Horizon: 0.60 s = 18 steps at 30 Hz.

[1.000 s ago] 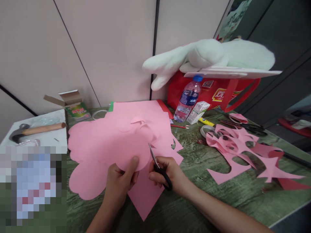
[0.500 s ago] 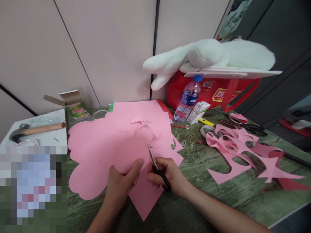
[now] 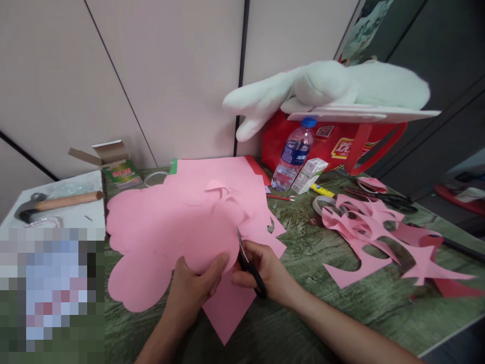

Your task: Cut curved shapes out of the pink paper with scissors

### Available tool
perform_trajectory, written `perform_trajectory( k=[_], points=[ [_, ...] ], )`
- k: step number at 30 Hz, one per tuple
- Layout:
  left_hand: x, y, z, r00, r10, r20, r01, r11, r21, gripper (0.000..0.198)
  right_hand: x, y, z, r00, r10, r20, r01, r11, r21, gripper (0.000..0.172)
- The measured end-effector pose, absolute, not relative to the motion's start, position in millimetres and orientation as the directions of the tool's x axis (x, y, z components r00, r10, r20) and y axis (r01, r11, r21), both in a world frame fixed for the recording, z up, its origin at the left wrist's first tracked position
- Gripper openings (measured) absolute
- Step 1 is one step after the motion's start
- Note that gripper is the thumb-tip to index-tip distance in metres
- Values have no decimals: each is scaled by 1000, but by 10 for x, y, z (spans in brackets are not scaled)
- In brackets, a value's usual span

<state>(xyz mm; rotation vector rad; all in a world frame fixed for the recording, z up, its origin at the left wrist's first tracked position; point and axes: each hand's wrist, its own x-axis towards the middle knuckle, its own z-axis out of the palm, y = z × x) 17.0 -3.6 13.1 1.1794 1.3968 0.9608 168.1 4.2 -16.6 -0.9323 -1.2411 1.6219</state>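
My left hand (image 3: 193,288) pinches a rounded piece of pink paper (image 3: 206,240) near its lower edge, thumb on top. In my right hand (image 3: 271,275) are black-handled scissors (image 3: 250,272), fingers through the loops. Their blades point up and away, right at the paper's right-hand edge; whether they bite into it I cannot tell. Under and behind the held piece lie pink paper sheets (image 3: 220,169). Scalloped pink paper shapes (image 3: 132,280) spread to the left. A pointed corner of pink paper (image 3: 227,318) shows below my hands.
Pink offcuts (image 3: 367,230) and a tape roll (image 3: 324,206) lie on the right. Behind them stand a water bottle (image 3: 293,156), a small carton (image 3: 309,176) and a red bag (image 3: 341,144) under a white plush toy (image 3: 341,86). A hammer (image 3: 60,202) rests at left.
My left hand and the held paper have shifted slightly right. The scissors have turned a little more upright and now meet the paper's right edge.
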Motion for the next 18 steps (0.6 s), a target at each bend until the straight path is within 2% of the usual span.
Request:
perform_trajectory(
  k=[18],
  points=[
    [117,-1,78,29,977,-212,207,202,957,49,1679,46,-212,-330,942,-59,-149,-114,-982,43]
  ],
)
